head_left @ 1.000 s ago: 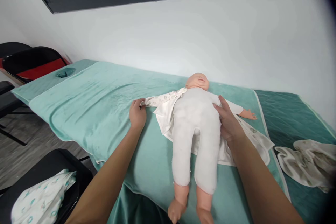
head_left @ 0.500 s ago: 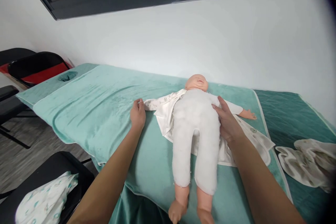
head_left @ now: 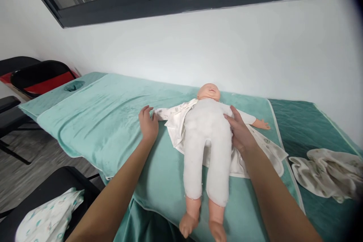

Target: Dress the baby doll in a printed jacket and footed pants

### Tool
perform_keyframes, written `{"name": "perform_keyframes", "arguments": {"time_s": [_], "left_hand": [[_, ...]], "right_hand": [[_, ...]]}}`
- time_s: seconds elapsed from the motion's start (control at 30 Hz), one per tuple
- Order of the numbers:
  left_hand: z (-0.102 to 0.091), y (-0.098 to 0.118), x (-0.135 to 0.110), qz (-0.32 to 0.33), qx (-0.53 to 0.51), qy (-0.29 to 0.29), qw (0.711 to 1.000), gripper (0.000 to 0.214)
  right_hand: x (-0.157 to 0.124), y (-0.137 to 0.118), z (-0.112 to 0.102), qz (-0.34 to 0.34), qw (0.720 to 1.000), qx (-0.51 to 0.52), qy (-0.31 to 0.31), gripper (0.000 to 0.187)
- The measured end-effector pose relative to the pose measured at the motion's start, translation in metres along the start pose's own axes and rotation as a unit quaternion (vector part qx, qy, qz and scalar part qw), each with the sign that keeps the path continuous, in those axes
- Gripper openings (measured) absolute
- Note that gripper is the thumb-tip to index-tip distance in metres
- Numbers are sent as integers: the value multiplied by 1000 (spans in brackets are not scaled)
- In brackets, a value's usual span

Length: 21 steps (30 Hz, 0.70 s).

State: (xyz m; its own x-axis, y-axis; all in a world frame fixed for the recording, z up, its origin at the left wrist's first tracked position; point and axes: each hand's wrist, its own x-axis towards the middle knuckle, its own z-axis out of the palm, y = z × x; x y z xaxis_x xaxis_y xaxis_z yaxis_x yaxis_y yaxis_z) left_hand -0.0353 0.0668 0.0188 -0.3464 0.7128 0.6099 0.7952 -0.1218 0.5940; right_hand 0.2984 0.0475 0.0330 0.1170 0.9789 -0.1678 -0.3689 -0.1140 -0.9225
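A baby doll (head_left: 208,126) with a white cloth body lies on its back, its head toward the wall. A white printed baby shirt (head_left: 177,132) lies open beneath it, with one sleeve (head_left: 163,114) over the doll's arm on the left. At that sleeve's cuff is my left hand (head_left: 149,124), fingers loosely apart, the thumb side touching or nearly touching the cuff. The doll's hand there is hidden. My right hand (head_left: 242,132) holds the doll's side by the chest, thumb on the front. The doll's other arm (head_left: 253,120) stretches out bare of the shirt.
The doll is on a bed with a light green cover (head_left: 113,109). Crumpled pale cloth (head_left: 326,174) lies on the darker green part at right. A black chair (head_left: 68,181) with a printed cloth (head_left: 48,215) stands at lower left. A white wall (head_left: 198,53) runs behind the bed.
My left hand's fingers have loosened and spread at the cuff. My right hand stays at the doll's side. The view has shifted slightly.
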Motion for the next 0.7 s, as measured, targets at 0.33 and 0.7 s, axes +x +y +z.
{"name": "perform_keyframes", "arguments": {"time_s": [0.33, 0.7], "left_hand": [[44, 104, 22, 133, 42, -275, 951, 39], [55, 177, 68, -39, -101, -366, 924, 24]], "right_hand": [[-5, -5, 2, 8, 1000, 7, -4, 92], [-7, -9, 1, 4, 1000, 5, -12, 90]]}}
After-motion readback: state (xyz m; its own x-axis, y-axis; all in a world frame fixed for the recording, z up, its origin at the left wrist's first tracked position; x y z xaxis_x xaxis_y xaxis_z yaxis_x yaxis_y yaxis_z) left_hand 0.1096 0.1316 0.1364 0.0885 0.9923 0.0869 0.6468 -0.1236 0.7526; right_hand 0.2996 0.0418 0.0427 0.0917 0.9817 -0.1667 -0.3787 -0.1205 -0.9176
